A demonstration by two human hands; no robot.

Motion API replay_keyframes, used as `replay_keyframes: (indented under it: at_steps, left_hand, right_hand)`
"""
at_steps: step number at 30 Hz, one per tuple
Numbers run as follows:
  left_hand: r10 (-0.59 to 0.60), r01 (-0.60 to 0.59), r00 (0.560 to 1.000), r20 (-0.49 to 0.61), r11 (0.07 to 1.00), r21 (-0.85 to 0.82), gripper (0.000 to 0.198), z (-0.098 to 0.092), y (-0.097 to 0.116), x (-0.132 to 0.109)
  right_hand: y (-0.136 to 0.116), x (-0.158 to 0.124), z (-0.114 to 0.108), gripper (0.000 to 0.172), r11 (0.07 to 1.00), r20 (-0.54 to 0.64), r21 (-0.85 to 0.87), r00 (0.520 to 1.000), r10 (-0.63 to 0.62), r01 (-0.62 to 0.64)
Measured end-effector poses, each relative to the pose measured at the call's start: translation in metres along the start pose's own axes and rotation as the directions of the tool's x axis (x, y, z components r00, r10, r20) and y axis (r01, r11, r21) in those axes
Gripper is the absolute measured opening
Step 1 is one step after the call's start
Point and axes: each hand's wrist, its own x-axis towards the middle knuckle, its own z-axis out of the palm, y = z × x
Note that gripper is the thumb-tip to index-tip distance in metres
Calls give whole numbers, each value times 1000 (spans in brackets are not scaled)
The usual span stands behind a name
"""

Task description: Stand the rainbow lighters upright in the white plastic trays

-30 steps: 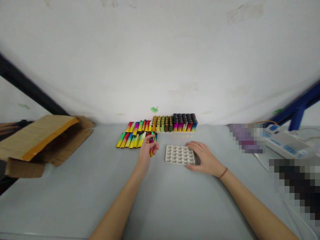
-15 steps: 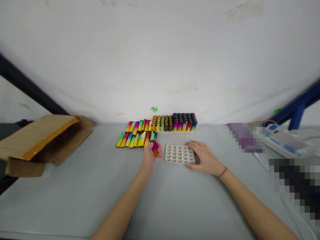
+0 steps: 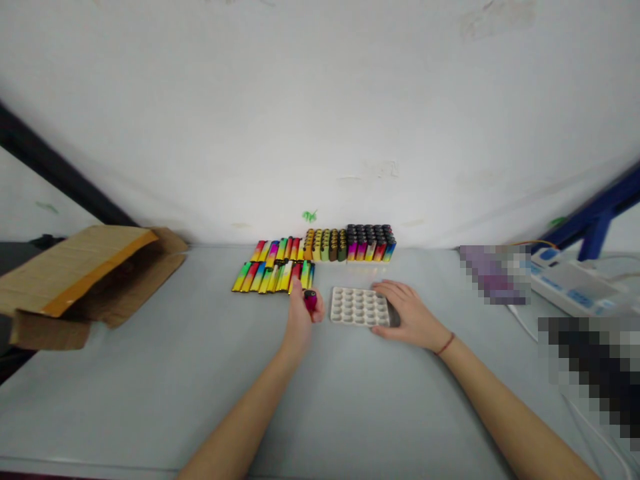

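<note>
Our L hand pinches a lighter just left of the tray; our R hand clasps the tray's right end on the tabletop. Prob. risks: lighter slips if our pinch is loose; tray skews if R hand pushes unevenly.

White wall met by the far edge of a grey table. Wall softly lit, marked by faint scuffs and, above the middle of that edge, by a small green smudge. Far left corner flanked by a slanting black bar, far right corner by a blue bar.
</note>
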Motion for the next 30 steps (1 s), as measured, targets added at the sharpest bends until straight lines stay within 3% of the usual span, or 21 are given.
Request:
replay_keyframes:
  at_steps: [6, 13, 20, 22, 25, 30]
  left_hand:
    - [-22, 23, 999, -46, 1000, 19, 62, 0, -2, 2]
    - [26, -23, 998, -55, 998, 50, 28, 3, -3, -3]
    - [31, -27, 993, -115, 999, 36, 20, 3, -2, -3]
    - [12, -13, 991, -132, 1000, -11, 21, 4, 0, -3]
    - [-45, 33, 990, -136, 995, -92, 39, 6, 2, -4]
    - [-82, 76, 989, -120, 996, -54, 51, 7, 2, -4]
  right_hand:
    - [0, 0, -1, 71, 1000, 3, -2, 1000, -1, 1]
    - [1, 0, 1, 71, 1000, 8, -9, 1000, -2, 2]
    - [2, 0, 1, 70, 1000, -2, 8, 1000, -6, 6]
    - [2, 0, 1, 71, 1000, -3, 8, 1000, -6, 6]
    - [1, 0, 1, 71, 1000, -2, 4, 1000, -8, 8]
    - [0, 0, 1, 72, 1000, 1, -12, 1000, -6, 6]
